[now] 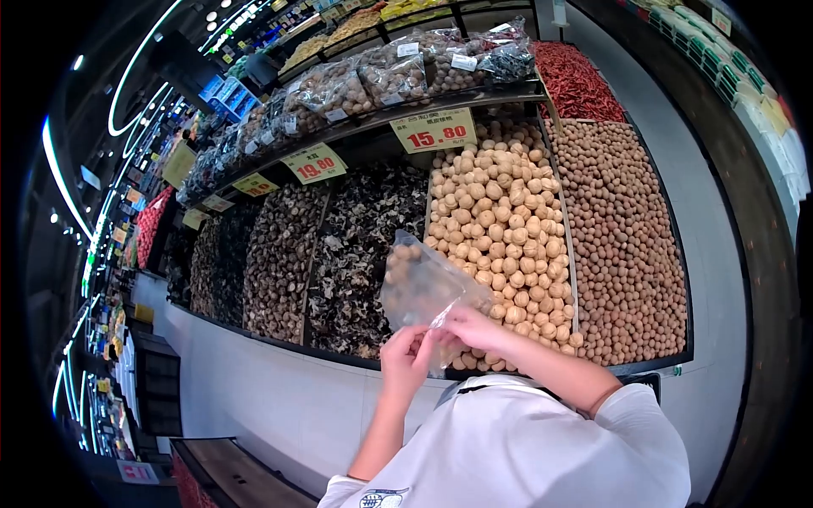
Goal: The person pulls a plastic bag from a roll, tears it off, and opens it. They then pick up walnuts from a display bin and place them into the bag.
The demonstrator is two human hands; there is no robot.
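A clear plastic bag (pixel 423 284) stretches out in front of me, with its gathered neck at my fingers. Several round, brownish shapes, apparently walnuts, show blurrily through its far end. My left hand (pixel 405 357) pinches the bag's neck, thumb against fingers. Right beside it, my right hand (pixel 467 328) also has its fingers closed on the gathered plastic. Both hands are above the front edge of the bins. Under and beyond the bag lie pale walnuts (pixel 508 224) in one bin and dark dried fungus (pixel 364 245) in another.
Small round brown dried goods (pixel 622 245) fill the right bin, with red dried chillies (pixel 576 80) behind. Dried mushrooms (pixel 284 245) lie farther left. A shelf above holds bagged goods (pixel 394 72) and price signs (pixel 434 130). A dark-topped stand (pixel 237 474) is at lower left.
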